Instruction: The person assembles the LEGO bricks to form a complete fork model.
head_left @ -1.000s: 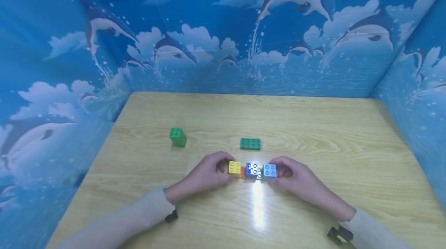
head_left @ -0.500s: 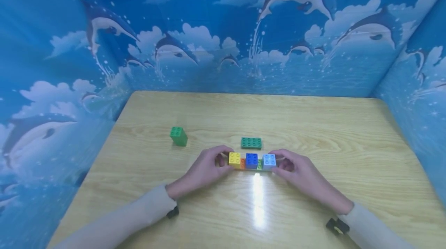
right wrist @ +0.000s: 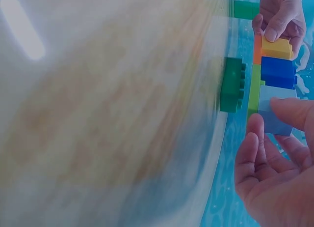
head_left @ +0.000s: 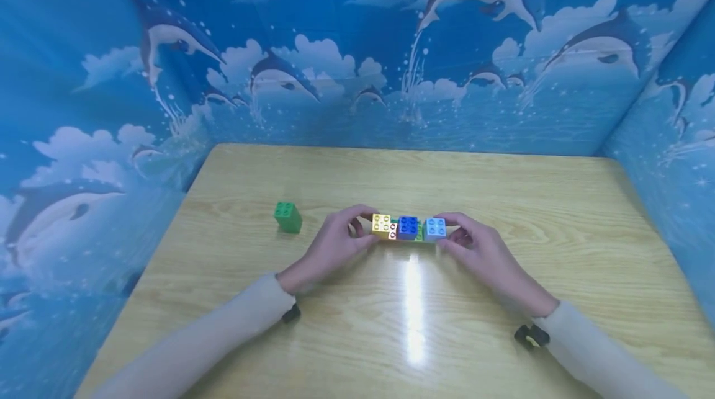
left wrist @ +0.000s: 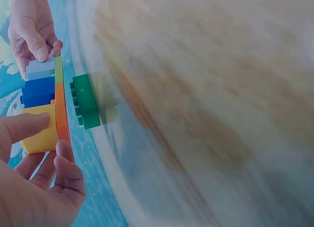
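Note:
My left hand [head_left: 341, 237] pinches the yellow brick [left wrist: 40, 128] at the left end of a joined row of toy building bricks. With thumb and fingers my right hand [head_left: 483, 247] grips the light blue brick [right wrist: 277, 109] at the other end. Between them sits a dark blue brick [head_left: 408, 227]. Beneath these three lie an orange brick [left wrist: 61, 111] and a lime green brick [right wrist: 254, 89], end to end. In both wrist views the row hangs above a dark green brick [right wrist: 232, 84] on the table, with a gap between. The head view mostly hides that brick behind the row.
A tall green brick piece [head_left: 288, 218] stands on the wooden table [head_left: 503, 188], left of my left hand. Blue dolphin-print walls [head_left: 346, 113] border the table at the back and sides. A bright reflection lies on the near tabletop.
Both hands have carried the joined brick row away from me and slightly right, until it covers most of the dark green brick in the head view. The tall green piece stays put.

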Demonstrator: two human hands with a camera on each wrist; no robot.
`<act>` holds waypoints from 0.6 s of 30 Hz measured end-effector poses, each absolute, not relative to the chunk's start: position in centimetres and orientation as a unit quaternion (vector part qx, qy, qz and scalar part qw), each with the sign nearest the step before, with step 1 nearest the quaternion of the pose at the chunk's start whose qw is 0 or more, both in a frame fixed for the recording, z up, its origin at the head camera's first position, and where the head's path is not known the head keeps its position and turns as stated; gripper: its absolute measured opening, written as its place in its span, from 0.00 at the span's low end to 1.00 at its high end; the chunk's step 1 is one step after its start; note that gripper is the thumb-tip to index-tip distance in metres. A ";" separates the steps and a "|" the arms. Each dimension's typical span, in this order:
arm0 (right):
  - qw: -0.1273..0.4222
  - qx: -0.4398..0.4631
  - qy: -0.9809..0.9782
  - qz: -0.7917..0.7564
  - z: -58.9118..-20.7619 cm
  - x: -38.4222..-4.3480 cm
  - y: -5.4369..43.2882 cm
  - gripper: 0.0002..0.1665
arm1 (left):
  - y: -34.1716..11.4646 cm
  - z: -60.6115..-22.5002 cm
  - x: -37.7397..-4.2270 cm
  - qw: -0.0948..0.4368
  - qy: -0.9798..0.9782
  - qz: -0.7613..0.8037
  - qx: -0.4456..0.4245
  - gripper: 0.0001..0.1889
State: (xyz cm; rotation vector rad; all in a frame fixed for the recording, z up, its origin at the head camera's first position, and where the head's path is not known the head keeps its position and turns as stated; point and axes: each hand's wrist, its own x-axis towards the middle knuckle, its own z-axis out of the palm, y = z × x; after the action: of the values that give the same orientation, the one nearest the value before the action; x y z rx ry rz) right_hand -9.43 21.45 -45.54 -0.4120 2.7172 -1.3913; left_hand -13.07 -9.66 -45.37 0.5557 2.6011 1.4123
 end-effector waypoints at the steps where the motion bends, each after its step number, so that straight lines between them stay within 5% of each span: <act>1: 0.031 -0.131 0.881 -0.453 -45.5 -9.6 21.5 0.29 | -9.6 -45.3 -13.2 0.067 0.862 0.469 0.180 0.26; 18: 0.062 -0.116 0.880 -0.456 -45.5 -11.8 21.5 0.30 | -9.1 -45.7 -15.1 0.087 0.864 0.475 0.145 0.27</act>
State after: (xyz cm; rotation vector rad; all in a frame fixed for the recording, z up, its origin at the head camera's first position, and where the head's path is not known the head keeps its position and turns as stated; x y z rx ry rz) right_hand -11.77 21.55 -45.51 -0.3505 2.6608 -1.3783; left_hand -15.08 -9.10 -45.69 0.4304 2.5717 1.4149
